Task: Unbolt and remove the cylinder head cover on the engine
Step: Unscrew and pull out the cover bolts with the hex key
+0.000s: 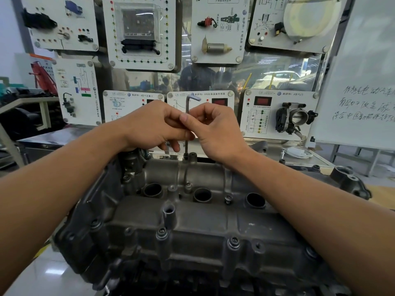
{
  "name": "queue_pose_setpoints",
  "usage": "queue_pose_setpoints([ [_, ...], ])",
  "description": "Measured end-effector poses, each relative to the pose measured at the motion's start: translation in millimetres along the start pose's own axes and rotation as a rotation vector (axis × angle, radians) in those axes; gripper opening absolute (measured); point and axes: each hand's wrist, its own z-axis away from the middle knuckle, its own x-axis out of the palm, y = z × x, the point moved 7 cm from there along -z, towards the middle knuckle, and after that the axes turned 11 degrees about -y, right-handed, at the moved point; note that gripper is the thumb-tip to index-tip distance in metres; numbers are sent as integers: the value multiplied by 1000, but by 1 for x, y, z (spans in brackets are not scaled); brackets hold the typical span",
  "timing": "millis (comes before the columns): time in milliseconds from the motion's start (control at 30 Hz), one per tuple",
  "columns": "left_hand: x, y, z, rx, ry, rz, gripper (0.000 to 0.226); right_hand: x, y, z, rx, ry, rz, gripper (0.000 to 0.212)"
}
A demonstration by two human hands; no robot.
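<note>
We pinched the upright hex key [187, 107] in both grips, left hand [154, 124] and right hand [215, 129]; its tip met the far-edge bolt [185, 155] directly below.

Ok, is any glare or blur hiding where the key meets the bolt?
Head view: no; the hex key tip and the bolt on the cylinder head cover are clear; a small glare patch shows between left hand and right hand; the frame edges bow, and the bottom is soft.
</note>
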Motion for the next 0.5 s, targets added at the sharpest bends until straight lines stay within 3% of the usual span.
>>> queue_pose_setpoints([
  [500, 0, 0, -2, -42, 32, -93, 7, 1, 3, 0, 1, 7, -50, 12],
])
